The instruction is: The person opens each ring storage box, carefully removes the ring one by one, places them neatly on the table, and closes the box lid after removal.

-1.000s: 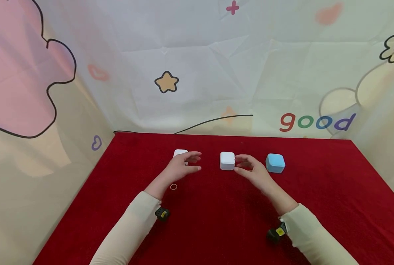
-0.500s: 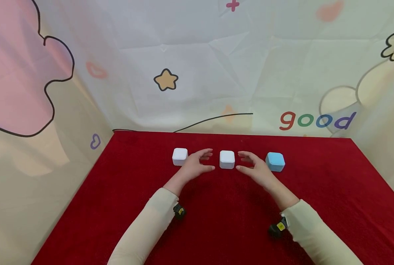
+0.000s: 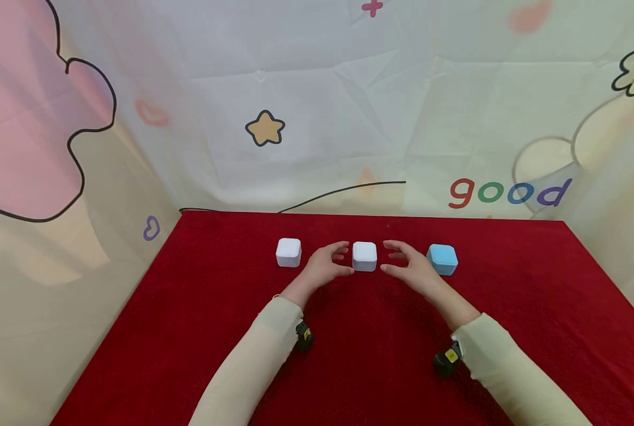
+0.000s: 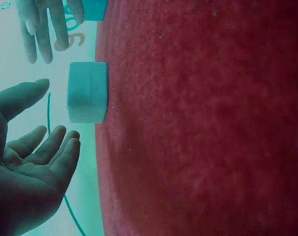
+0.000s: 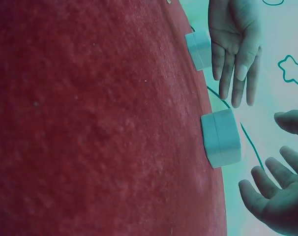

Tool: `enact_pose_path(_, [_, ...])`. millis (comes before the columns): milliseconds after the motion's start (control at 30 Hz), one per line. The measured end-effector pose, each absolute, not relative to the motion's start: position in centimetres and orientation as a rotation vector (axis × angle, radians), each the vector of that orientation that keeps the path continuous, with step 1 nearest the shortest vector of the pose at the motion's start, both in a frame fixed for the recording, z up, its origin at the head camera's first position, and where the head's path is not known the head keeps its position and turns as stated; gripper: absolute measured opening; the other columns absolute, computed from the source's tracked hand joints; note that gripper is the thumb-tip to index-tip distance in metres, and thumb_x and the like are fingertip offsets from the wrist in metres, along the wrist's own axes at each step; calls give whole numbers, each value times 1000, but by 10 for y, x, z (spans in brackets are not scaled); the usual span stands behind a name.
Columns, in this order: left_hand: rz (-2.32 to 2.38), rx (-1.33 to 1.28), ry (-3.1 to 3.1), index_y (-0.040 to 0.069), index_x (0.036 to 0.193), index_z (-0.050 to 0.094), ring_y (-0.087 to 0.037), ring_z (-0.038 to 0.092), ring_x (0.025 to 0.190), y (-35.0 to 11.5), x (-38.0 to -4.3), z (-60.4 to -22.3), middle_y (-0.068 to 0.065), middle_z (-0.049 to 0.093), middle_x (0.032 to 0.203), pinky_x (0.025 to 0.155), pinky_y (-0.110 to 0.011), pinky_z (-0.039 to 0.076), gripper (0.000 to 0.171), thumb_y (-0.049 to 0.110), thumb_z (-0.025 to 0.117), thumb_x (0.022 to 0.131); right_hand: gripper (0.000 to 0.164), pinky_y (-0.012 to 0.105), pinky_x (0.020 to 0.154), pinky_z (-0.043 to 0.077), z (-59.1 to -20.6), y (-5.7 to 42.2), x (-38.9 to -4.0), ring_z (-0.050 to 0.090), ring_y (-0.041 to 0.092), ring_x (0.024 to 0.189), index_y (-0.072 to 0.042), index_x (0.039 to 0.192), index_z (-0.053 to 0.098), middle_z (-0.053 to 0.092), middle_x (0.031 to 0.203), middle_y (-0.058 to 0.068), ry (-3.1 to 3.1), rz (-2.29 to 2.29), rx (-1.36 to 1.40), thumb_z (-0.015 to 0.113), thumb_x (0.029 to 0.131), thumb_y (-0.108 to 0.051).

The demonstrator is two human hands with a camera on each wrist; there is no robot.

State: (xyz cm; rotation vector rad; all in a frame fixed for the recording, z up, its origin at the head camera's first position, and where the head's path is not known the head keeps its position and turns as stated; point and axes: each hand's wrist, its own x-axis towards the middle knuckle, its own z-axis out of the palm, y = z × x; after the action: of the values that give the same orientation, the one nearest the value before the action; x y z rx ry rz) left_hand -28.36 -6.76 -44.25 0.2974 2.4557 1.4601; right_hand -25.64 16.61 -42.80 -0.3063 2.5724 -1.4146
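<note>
A white rounded box (image 3: 364,257) sits in the middle of a row on the red cloth. My left hand (image 3: 324,264) is at its left side, fingers spread from the thumb and holding nothing. On the other side my right hand (image 3: 408,266) curves loosely towards the box, its fingertips a small gap away. Both wrist views show the middle box (image 4: 88,92) standing on the cloth between the two hands, with no fingers round it. A second white box (image 3: 288,252) stands left of my left hand. To the right of my right hand is a light blue box (image 3: 442,259).
The red cloth (image 3: 370,367) covers the table back to a printed white curtain (image 3: 317,118), which also hangs at both sides. A thin pale ring (image 3: 276,296) shows partly beside the left cuff. Each wrist wears a small black camera (image 3: 304,336).
My left hand has moved right, from in front of the left white box to beside the middle one. My right hand has barely moved. The boxes stay in place.
</note>
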Motion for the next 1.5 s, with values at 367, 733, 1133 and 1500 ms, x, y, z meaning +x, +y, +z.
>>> enact_pose_path(367, [1453,254,2449,8,153,47,-33,53,140,-59,-293,-448,-15,54,152,116,-43,47,67,9,74,91,65,59,111,48,-428,164,-268,41,47,145,-2,156,35,39,160,26,2583,-1349,-317,64,100,-18])
enact_pose_path(733, [1422,263,2488,6,154,44,-35,52,140,-48,-295,-451,-18,54,152,115,-46,48,70,4,73,90,67,60,113,45,-436,162,-283,38,47,147,-3,157,34,38,161,27,2591,-1281,-328,64,99,-17])
enact_pose_path(1133, [1413,222,2497,7,155,44,-34,53,139,-43,-302,-458,-17,55,151,113,-46,49,71,5,73,90,71,62,117,40,-439,161,-293,33,48,151,0,159,29,32,164,28,2537,-1285,-411,65,98,-12])
enact_pose_path(1500, [1397,248,2497,6,156,43,-33,47,141,-40,-306,-460,-16,50,156,118,-49,43,73,5,74,89,72,61,117,40,-444,158,-300,31,48,151,3,159,27,30,164,30,2479,-1315,-461,64,98,-8])
